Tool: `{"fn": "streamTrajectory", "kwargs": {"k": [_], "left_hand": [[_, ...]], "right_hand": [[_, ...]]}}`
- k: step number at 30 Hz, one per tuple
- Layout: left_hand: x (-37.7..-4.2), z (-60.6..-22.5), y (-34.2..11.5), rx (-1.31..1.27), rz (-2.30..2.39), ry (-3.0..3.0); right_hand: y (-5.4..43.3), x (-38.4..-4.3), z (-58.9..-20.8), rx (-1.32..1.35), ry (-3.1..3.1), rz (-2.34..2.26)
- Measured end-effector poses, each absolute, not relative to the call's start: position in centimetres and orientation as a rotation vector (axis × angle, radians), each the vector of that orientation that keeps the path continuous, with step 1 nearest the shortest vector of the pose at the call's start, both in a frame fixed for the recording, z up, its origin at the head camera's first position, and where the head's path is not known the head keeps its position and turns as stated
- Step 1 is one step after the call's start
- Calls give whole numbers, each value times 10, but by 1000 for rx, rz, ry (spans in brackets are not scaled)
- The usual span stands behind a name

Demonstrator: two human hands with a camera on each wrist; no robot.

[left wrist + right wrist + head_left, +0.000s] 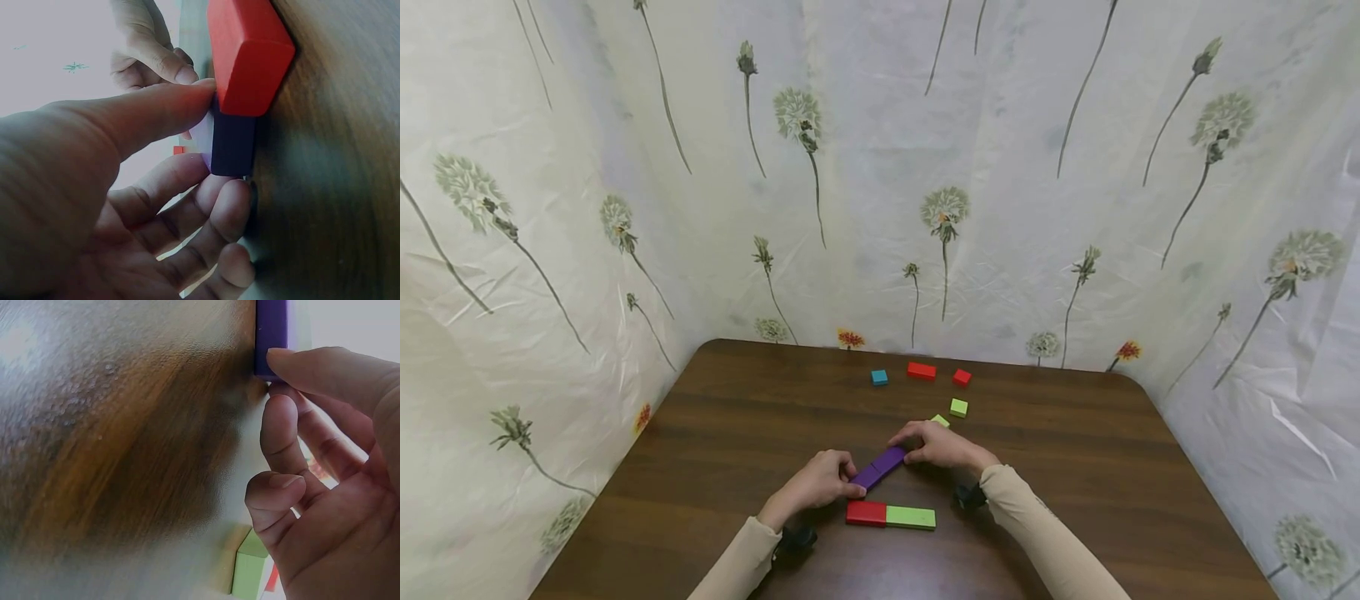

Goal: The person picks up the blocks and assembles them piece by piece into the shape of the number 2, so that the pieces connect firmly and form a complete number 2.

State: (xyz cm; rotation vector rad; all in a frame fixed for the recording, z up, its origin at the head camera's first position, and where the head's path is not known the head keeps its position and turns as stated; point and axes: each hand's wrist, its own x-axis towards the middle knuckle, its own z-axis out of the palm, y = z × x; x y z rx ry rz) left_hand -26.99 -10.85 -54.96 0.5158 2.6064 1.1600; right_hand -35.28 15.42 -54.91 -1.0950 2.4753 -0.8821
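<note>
Two purple blocks [877, 470] lie end to end in a slanting row on the table, a thin seam between them. At the near left end my left hand [817, 481] pinches the row between thumb and fingers. My right hand [942, 447] grips the far right end; in the right wrist view its thumb presses the side of the purple block [272, 334]. Just nearer to me, a red block [866, 513] and a light green block [911, 518] form a straight row. The red block [250, 56] looms close beside the left thumb in the left wrist view.
Beyond the right hand are a partly hidden green block [940, 422] and a small green block [958, 407]. Farther back sit a blue block [879, 377], a longer red block [921, 371] and a small red block [962, 377]. A flowered curtain [865, 208] surrounds the brown table [737, 417].
</note>
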Motion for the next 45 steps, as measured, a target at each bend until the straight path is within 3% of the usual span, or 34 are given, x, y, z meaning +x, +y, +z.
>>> {"fn": "streamTrajectory", "kwargs": {"k": [27,45], "left_hand": [[-269,-551,-108,511,1172,2589],[-269,-551,-108,506,1153,2609]], "right_hand": [[156,-352,-552,-1094,2469,-916],[177,-356,-533,-993,2471,-1044]]}}
